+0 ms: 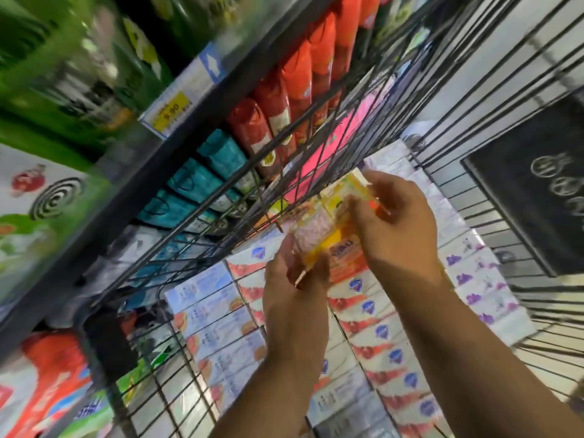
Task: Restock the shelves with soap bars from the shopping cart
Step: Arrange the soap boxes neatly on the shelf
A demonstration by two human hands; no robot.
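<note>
Both of my hands hold a yellow and orange soap pack (328,222) above the wire shopping cart (202,235). My left hand (297,286) grips its near end from below. My right hand (395,222) curls over its far end. Under the hands, the cart is filled with rows of white soap boxes with red and blue print (373,324) and white boxes with purple print (480,279). The picture is blurred.
Shelves (177,121) run along the left with green packs, red pouches (278,105), teal packs (202,181) and a yellow price tag (172,110). A black mat (537,172) lies on the floor at the right, beyond the cart's wire side.
</note>
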